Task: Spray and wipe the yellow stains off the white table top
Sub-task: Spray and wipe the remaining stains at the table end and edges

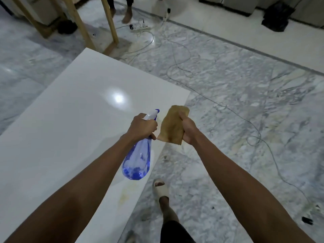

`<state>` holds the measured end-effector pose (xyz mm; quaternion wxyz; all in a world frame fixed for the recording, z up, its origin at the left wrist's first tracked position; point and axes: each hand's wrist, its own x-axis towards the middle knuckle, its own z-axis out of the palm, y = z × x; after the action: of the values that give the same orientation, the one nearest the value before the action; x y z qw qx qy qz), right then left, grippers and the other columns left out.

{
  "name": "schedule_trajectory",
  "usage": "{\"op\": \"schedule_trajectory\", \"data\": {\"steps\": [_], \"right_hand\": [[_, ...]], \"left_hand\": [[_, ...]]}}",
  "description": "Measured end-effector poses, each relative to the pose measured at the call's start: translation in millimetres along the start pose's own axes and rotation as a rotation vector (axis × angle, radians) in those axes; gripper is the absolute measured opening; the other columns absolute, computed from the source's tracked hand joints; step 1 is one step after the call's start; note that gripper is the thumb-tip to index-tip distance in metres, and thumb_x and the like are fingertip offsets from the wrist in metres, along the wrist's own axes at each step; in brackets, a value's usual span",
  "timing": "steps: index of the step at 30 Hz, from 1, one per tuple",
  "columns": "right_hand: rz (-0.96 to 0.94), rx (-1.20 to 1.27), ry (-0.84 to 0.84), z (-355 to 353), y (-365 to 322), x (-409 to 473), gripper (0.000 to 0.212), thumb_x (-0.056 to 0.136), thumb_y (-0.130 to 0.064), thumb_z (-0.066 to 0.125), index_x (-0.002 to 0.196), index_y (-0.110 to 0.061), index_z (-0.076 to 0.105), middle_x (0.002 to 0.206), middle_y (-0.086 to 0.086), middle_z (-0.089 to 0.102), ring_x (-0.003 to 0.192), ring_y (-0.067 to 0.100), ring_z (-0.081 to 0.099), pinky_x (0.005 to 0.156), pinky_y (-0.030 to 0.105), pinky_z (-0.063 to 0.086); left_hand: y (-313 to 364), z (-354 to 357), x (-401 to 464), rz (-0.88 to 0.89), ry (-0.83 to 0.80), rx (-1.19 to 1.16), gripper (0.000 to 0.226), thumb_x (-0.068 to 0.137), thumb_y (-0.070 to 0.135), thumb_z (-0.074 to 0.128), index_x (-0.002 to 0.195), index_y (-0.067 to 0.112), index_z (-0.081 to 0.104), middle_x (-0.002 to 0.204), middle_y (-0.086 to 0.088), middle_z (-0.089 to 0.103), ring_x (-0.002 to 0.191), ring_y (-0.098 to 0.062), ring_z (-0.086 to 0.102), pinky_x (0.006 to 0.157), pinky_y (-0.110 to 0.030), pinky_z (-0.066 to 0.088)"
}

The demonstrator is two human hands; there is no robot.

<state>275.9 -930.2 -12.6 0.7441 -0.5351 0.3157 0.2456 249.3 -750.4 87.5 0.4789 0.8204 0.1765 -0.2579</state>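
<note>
— What are the fingers doing?

— The left hand (142,128) has its fingers curled tight round the neck of the bottle (138,158), just under the white spray head. The nozzle points toward twelve o'clock, out over the table. The blue body hangs down toward six o'clock, with some liquid in it.

— And the other?

— The right hand (188,129) clamps a folded tan cloth (172,126), thumb on top, fingers wrapped under. The cloth stands up out of the fist toward eleven o'clock, held in the air beside the bottle. It is near the left hand but I can't tell whether they touch.

— Any label on the bottle? A brand?

— None that I can read. The plastic is plain see-through blue, and the cloth is bare as well.

— Where are the stains?

— One faint yellow stain (123,196) lies on the table (70,111) near its right edge, at six o'clock from the bottle. Another pale yellowish patch (162,114) shows between nozzle and cloth, by the same edge. The table is glossy white, with a lamp's glare at eleven o'clock from the hands.

— And round about?

— Marble floor (236,106) all round. The person's sandalled foot (160,188) is at six o'clock, just off the table edge. A white cable (252,126) trails across the floor at three o'clock. A wooden frame (82,21) stands at eleven o'clock, and a power strip (141,28) lies at twelve, with someone else's bare feet (127,15) just past it.
</note>
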Motion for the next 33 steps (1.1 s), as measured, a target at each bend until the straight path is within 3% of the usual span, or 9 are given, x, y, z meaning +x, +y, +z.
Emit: {"op": "schedule_trajectory", "data": {"steps": [2,4,7,9,11,14,20,28,33], "right_hand": [[-0.131,-0.225,0.126,-1,-40,27,0.061,0.103,-0.051,0.04,0.142,-0.005,0.048,0.136,0.008,0.058,0.118,0.025,0.059,0.103,0.041,0.048],[-0.37,-0.487,0.31,6,-80,54,0.062,0.103,-0.052,0.034,0.14,-0.005,0.049,0.125,0.009,0.061,0.112,0.026,0.059,0.097,0.041,0.046],[-0.646,-1.041,0.433,9,-121,115,0.049,0.104,-0.034,0.037,0.149,-0.015,0.037,0.134,0.017,0.058,0.118,0.037,0.057,0.095,0.047,0.044],[-0.532,-1.435,0.461,12,-128,167,0.052,0.103,-0.035,0.037,0.152,-0.019,0.027,0.143,0.019,0.045,0.129,0.042,0.046,0.103,0.061,0.037],[-0.362,-1.635,0.359,20,-115,210,0.058,0.103,-0.048,0.027,0.156,-0.029,0.013,0.158,0.02,0.024,0.145,0.044,0.023,0.11,0.072,0.018],[-0.357,-1.686,0.353,21,-80,247,0.063,0.101,-0.06,0.011,0.157,-0.039,-0.01,0.167,0.012,-0.008,0.151,0.041,-0.01,0.113,0.071,-0.007],[-0.477,-1.628,0.489,24,-57,250,0.056,0.104,-0.056,0.016,0.156,-0.044,0.0,0.167,0.011,-0.004,0.152,0.041,-0.008,0.113,0.067,-0.012],[-0.477,-1.649,0.476,29,-19,229,0.055,0.103,-0.057,0.016,0.156,-0.047,0.002,0.167,0.01,-0.003,0.151,0.04,-0.01,0.114,0.067,-0.012],[-0.494,-1.652,0.471,37,19,200,0.056,0.103,-0.057,0.018,0.156,-0.046,0.004,0.167,0.011,0.0,0.152,0.041,-0.006,0.114,0.068,-0.009]], "left_hand": [[17,1,27,0.0,0.015,0.014,0.033,0.092,0.02,0.055,0.1,-0.011,0.063,0.087,-0.015,0.064,0.044,-0.022,0.07,0.07,-0.035,0.052],[29,-2,51,-0.003,0.027,0.023,0.035,0.09,0.021,0.055,0.097,-0.012,0.062,0.086,-0.014,0.06,0.045,-0.023,0.071,0.069,-0.035,0.047],[37,-4,83,0.025,0.034,0.056,0.031,0.089,0.016,0.053,0.095,-0.014,0.061,0.089,-0.016,0.06,0.045,-0.022,0.071,0.071,-0.037,0.047],[37,-3,104,0.051,0.047,0.076,0.033,0.091,0.016,0.053,0.099,-0.014,0.062,0.09,-0.025,0.064,0.043,-0.02,0.07,0.071,-0.037,0.049],[35,-4,121,0.059,0.047,0.08,0.031,0.093,0.015,0.054,0.101,-0.014,0.062,0.092,-0.029,0.065,0.041,-0.018,0.069,0.07,-0.036,0.05],[28,-5,139,0.051,0.04,0.074,0.03,0.093,0.013,0.053,0.103,-0.014,0.062,0.093,-0.028,0.062,0.042,-0.019,0.069,0.069,-0.036,0.048],[6,-14,147,0.019,0.039,0.064,0.031,0.093,0.018,0.054,0.095,-0.011,0.063,0.104,-0.032,0.069,0.045,-0.023,0.07,0.066,-0.034,0.048],[-13,-24,123,0.035,0.044,0.049,0.032,0.085,0.015,0.055,0.099,-0.012,0.064,0.104,-0.032,0.07,0.043,-0.019,0.069,0.067,-0.035,0.049],[-36,-29,92,0.023,0.029,0.038,0.038,0.083,0.017,0.056,0.104,-0.014,0.064,0.093,-0.027,0.065,0.04,-0.016,0.068,0.071,-0.035,0.049]]}}
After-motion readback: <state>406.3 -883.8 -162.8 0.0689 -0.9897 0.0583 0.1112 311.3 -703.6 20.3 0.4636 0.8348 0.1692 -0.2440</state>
